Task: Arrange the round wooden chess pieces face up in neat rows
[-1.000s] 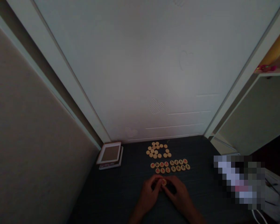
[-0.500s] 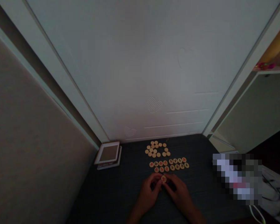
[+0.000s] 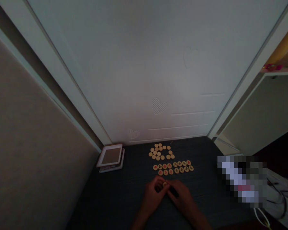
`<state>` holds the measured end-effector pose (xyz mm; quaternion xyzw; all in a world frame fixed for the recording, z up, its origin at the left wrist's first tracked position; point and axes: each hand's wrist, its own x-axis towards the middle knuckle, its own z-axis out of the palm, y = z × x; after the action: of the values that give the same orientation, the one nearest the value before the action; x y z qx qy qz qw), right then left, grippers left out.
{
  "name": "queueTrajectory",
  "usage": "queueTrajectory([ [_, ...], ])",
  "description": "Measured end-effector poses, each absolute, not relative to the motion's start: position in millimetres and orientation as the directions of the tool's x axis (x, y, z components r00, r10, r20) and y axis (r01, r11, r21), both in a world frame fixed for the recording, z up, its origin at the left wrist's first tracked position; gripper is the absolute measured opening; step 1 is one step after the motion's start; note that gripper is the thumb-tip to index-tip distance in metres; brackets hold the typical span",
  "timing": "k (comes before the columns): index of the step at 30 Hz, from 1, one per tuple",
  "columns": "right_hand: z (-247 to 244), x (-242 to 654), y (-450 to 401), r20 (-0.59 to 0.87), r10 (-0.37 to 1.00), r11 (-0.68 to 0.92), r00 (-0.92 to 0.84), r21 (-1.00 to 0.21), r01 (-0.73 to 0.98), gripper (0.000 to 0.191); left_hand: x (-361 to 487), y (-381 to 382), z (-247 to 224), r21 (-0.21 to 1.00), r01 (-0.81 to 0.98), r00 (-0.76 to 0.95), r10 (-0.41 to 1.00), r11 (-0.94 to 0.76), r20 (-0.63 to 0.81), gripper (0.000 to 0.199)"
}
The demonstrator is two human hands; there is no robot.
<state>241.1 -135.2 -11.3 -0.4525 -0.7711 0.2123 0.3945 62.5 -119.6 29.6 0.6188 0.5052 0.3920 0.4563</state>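
Observation:
My left hand and my right hand meet over the dark table, fingers closed around one small round xiangqi piece. Fingertips of both hands cover most of it, so its marking does not show. Just beyond the fingers lie two rows of xiangqi pieces with their characters up; red ones are mostly on the left and black ones mostly on the right. Farther back, a loose cluster of plain-faced pieces lies with no characters showing.
Two stacked flat, framed items lie at the table's back left corner. A white panel with embossed hearts rises behind the table. At the right are a blurred-out object and several cables.
The held piece has turned between my fingers: its red-marked face was toward me and is now out of sight. My hands have drawn slightly closer together around it.

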Motion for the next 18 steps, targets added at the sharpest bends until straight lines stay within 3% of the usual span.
queueTrajectory([
  [18,-0.7,237.4,-133.2,0.477,0.847,0.521,-0.234,-0.659,0.543,0.026,58.9,-119.7,36.5,0.965,0.242,0.223,0.974,-0.097,0.042,0.025],
])
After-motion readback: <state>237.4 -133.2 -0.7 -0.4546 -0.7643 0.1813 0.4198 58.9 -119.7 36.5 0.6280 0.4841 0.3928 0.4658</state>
